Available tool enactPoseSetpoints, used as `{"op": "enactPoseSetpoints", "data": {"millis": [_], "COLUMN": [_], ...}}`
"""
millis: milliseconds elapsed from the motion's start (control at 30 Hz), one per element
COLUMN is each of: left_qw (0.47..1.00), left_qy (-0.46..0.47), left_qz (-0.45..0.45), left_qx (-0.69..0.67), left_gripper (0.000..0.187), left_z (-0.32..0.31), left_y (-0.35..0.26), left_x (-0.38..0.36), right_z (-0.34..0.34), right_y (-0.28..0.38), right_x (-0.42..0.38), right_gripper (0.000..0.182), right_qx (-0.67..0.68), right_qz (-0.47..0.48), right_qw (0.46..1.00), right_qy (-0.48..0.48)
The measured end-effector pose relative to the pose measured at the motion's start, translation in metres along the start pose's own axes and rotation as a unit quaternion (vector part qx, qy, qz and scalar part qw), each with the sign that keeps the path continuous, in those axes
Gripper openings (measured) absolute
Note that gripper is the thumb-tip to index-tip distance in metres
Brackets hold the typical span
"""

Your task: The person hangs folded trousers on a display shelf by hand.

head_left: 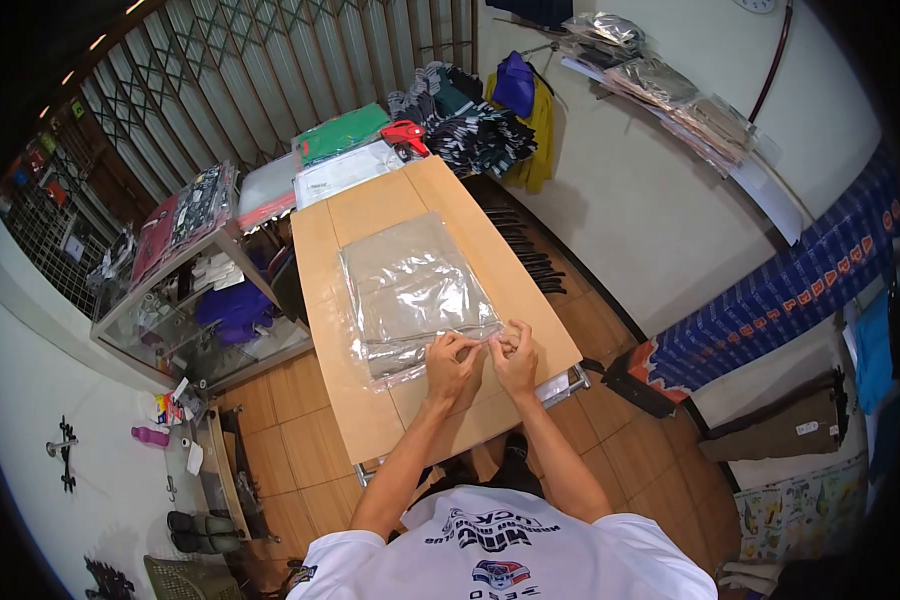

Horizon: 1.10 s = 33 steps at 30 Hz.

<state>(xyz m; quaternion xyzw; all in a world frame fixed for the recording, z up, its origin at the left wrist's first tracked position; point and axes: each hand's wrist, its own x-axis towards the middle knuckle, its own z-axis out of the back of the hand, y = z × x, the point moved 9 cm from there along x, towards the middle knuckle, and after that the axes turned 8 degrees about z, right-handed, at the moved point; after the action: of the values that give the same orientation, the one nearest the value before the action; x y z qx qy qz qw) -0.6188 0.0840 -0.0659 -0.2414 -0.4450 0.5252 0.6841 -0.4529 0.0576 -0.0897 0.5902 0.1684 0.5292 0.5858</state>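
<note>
A clear plastic bag [410,282] with a folded beige garment inside lies flat on the wooden table [330,410]. Its near edge runs toward me, and glare covers part of the film. My left hand [450,368] pinches that edge near its middle, thumb and finger pressed together. Close beside it, my right hand [514,356] pinches the same edge by the right corner. Both hands rest low over the table, only a small gap apart.
Red-handled scissors [404,134], papers [346,172] and a green packet [344,134] sit beyond the table's far edge. A glass display case [185,300] stands at left. Dark hangers [526,250] line the right side, near a long blue box [770,300].
</note>
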Motion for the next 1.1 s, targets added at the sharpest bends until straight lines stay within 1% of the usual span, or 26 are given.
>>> {"op": "enactPoseSetpoints", "data": {"millis": [133, 200, 233, 300, 333, 400, 433, 500, 533, 600, 633, 700, 733, 800, 933, 1033, 1100], "left_qw": [1.0, 0.996, 0.996, 0.969, 0.969, 0.977, 0.977, 0.991, 0.991, 0.996, 0.996, 0.996, 0.996, 0.994, 0.994, 0.995, 0.992], "left_qy": [-0.019, -0.047, -0.047, -0.122, -0.122, -0.146, -0.146, -0.121, -0.12, -0.08, -0.08, -0.08, -0.08, -0.063, -0.048, -0.071, -0.114], "left_qz": [-0.005, 0.031, 0.03, 0.093, 0.091, 0.065, 0.064, 0.021, 0.022, 0.039, 0.038, 0.029, 0.03, 0.018, 0.028, 0.036, 0.033], "left_qx": [-0.007, -0.073, -0.073, -0.194, -0.194, -0.139, -0.14, -0.061, -0.062, -0.02, -0.021, 0.038, 0.038, 0.087, 0.089, 0.056, 0.043], "left_gripper": [0.007, 0.006, 0.006, 0.009, 0.009, 0.008, 0.008, 0.012, 0.012, 0.018, 0.018, 0.025, 0.025, 0.028, 0.029, 0.029, 0.028], "left_z": [0.002, 0.005, 0.003, 0.014, 0.015, 0.023, 0.025, 0.023, 0.024, 0.019, 0.021, 0.025, 0.028, 0.031, 0.034, 0.046, 0.064], "left_y": [0.001, 0.012, 0.013, 0.028, 0.027, 0.019, 0.018, 0.007, 0.007, 0.009, 0.007, 0.004, 0.005, 0.006, 0.016, 0.01, 0.001], "left_x": [0.0, 0.002, 0.002, -0.001, -0.001, -0.003, -0.003, -0.003, -0.004, -0.005, -0.008, -0.014, -0.016, -0.02, -0.02, -0.009, -0.002], "right_z": [0.001, 0.0, 0.001, -0.002, -0.002, -0.003, -0.004, -0.003, -0.002, -0.004, -0.003, -0.003, -0.002, -0.003, -0.006, -0.007, -0.008], "right_y": [0.004, 0.001, 0.001, -0.004, -0.006, -0.007, -0.007, -0.004, -0.004, -0.005, -0.001, 0.012, 0.013, 0.016, 0.01, 0.009, 0.002], "right_x": [-0.001, -0.002, -0.002, -0.002, -0.002, -0.002, -0.002, -0.002, -0.002, -0.001, -0.001, 0.0, 0.0, 0.001, 0.0, 0.001, 0.0], "right_gripper": [0.045, 0.043, 0.043, 0.044, 0.044, 0.044, 0.044, 0.044, 0.044, 0.051, 0.051, 0.059, 0.059, 0.064, 0.064, 0.061, 0.057], "right_qx": [-0.012, -0.017, -0.016, -0.03, -0.029, -0.031, -0.031, -0.042, -0.043, -0.039, -0.04, -0.037, -0.037, -0.049, -0.061, -0.062, -0.071], "right_qz": [0.001, -0.011, -0.01, -0.022, -0.022, -0.017, -0.017, 0.005, 0.005, -0.013, -0.012, 0.024, 0.023, 0.028, 0.042, 0.055, 0.025], "right_qw": [1.0, 1.0, 1.0, 0.999, 0.999, 0.999, 0.999, 0.999, 0.999, 0.999, 0.999, 0.999, 0.999, 0.998, 0.996, 0.996, 0.996], "right_qy": [-0.008, -0.007, -0.008, 0.007, 0.005, 0.007, 0.007, 0.005, 0.005, 0.021, 0.02, 0.023, 0.024, 0.03, 0.042, 0.037, 0.04]}}
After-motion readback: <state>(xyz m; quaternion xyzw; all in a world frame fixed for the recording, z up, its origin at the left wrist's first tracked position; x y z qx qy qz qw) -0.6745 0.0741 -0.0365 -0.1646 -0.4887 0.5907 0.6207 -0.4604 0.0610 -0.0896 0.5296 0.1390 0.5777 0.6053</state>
